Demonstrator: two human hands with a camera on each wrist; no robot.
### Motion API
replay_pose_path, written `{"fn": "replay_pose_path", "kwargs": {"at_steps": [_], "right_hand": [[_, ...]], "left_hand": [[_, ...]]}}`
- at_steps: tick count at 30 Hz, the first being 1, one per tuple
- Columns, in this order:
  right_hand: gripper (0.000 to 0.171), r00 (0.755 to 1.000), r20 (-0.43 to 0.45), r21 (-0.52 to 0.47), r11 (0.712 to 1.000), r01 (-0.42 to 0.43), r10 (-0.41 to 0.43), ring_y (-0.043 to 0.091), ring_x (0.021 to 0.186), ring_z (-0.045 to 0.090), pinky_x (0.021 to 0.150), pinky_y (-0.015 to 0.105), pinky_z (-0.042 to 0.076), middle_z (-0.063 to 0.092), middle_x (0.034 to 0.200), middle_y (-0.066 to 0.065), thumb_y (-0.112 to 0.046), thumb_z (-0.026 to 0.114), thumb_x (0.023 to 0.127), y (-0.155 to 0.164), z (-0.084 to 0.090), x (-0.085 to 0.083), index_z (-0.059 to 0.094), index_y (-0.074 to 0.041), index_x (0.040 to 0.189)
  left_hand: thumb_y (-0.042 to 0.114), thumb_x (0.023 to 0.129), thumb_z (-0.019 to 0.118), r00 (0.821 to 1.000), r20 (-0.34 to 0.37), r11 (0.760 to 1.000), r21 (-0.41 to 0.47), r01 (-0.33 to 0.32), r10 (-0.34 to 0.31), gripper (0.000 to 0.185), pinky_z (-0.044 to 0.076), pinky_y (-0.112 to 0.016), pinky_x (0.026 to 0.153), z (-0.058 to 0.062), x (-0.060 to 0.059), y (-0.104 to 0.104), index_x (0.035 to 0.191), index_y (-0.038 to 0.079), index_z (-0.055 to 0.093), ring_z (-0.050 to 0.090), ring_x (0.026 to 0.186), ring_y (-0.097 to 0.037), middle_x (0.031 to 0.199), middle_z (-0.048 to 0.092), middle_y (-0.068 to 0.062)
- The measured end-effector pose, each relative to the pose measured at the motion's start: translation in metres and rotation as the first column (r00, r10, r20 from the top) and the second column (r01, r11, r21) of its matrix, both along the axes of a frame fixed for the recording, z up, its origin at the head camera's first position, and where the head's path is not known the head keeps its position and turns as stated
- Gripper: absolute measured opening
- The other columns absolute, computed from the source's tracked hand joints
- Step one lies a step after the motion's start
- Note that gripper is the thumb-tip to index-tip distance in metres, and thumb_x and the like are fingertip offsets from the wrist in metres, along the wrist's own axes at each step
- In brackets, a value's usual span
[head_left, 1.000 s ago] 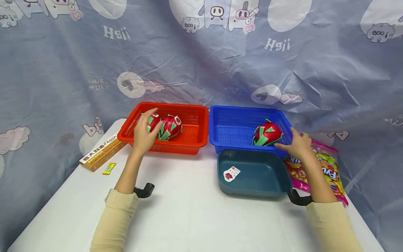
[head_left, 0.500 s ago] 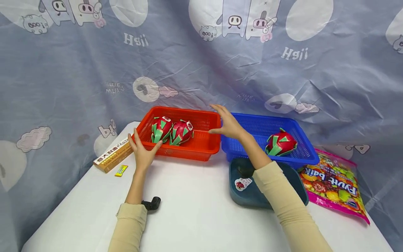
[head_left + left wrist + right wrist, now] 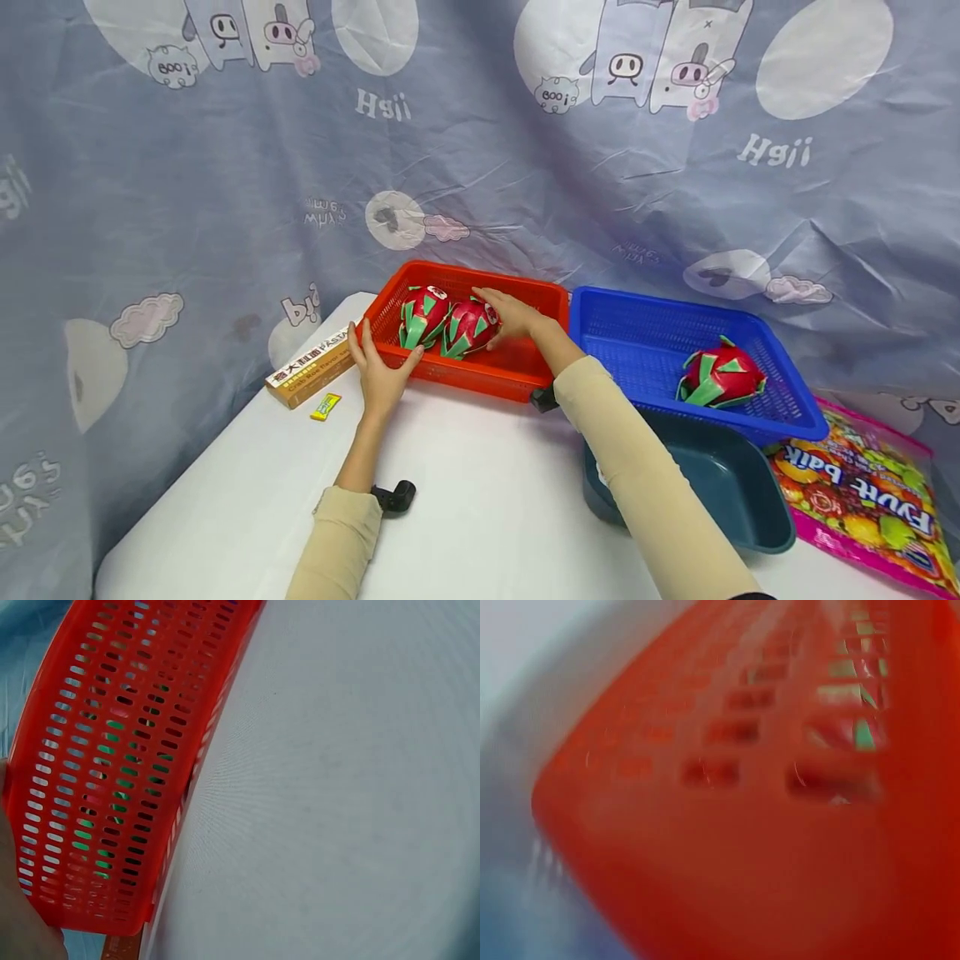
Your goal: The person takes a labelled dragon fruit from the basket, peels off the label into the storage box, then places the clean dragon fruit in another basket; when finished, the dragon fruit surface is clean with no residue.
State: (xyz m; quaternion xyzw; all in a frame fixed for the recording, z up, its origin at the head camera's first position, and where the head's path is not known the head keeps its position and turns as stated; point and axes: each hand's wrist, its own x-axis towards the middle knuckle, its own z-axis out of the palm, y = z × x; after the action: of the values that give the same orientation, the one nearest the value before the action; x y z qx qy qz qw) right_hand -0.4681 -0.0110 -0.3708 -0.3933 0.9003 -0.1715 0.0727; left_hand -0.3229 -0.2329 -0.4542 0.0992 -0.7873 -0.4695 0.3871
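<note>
In the head view a red basket [image 3: 517, 379] holds two red dragon fruits with green scales, a left one [image 3: 425, 312] and a right one [image 3: 467, 325]. My left hand [image 3: 381, 377] touches the basket's front left corner, thumb at the front rim and fingers spread along the left side. The left wrist view shows the slotted red wall with part of that hand at its edge. Over the right fruit reaches my right hand [image 3: 517, 321], fingers arched across its top and thumb low beside it. The right wrist view is blurred, filled by the basket wall.
On the right stands a blue basket [image 3: 622, 312] with one dragon fruit [image 3: 722, 375]. A dark teal tub [image 3: 720, 467] sits before it, partly behind my right sleeve. A candy bag [image 3: 862, 500] lies far right. Left are a pasta box [image 3: 311, 375] and a small yellow packet [image 3: 326, 407].
My right hand has moved left from the blue basket to the right dragon fruit in the red basket. My left hand has come back to the front left corner. The head view has turned left.
</note>
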Motion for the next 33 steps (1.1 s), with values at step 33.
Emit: {"fn": "replay_pose_path", "kwargs": {"at_steps": [33], "right_hand": [[0.106,0.99,-0.12,0.134,0.986,0.095,-0.079,0.03,0.127,0.029,0.103,0.044,0.028,0.03,0.139,0.014,-0.062,0.069,0.062,0.022,-0.021,0.008,0.017,-0.019,0.144]], "left_hand": [[0.05,0.067,0.072,1.0,-0.022,1.0,0.0,-0.004,0.004,0.096,0.044,-0.053,0.08,-0.005,0.0,0.001,0.141,0.014,0.024,0.031,0.125,-0.031,0.146,0.01,-0.006]]}}
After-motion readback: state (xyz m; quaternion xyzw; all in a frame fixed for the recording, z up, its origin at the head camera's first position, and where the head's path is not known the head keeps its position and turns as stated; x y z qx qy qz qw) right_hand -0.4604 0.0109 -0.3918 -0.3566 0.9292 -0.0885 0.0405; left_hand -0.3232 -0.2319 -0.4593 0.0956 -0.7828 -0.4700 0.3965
